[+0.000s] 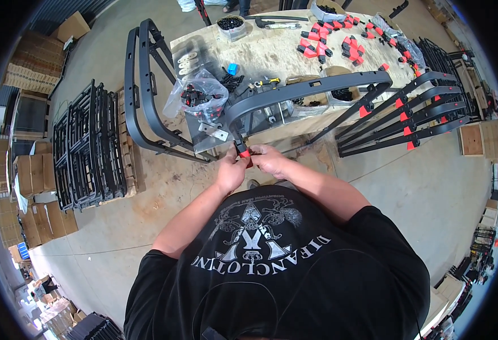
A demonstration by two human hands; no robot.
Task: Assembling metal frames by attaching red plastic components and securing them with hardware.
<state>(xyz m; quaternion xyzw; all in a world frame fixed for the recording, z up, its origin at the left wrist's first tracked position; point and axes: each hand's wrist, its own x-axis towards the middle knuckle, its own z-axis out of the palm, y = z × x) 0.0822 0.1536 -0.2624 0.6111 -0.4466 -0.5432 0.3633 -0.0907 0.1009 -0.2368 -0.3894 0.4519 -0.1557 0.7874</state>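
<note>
Just in front of my body, a red-and-black bracket [244, 153] sits at the near end of a curved black metal frame [316, 86]. My left hand [232, 171] is closed around the bracket's left side, thumb along it. From the right, my right hand [269, 161] presses its closed fingers against the same piece; whether they also pinch something small is hidden. The frame arches over the front of the workbench, its far leg slanting down to the right. Close beyond my hands, a flat metal plate with holes [213, 132] lies on the bench corner.
The wooden bench [266, 42] carries loose red-and-black brackets [352, 50], a plastic bag of parts [199, 96], a hammer [280, 24] and boxes of small black pieces [231, 27]. Black frames stand left [138, 85] and right [407, 116]. Stacked black racks [90, 144] lie further left.
</note>
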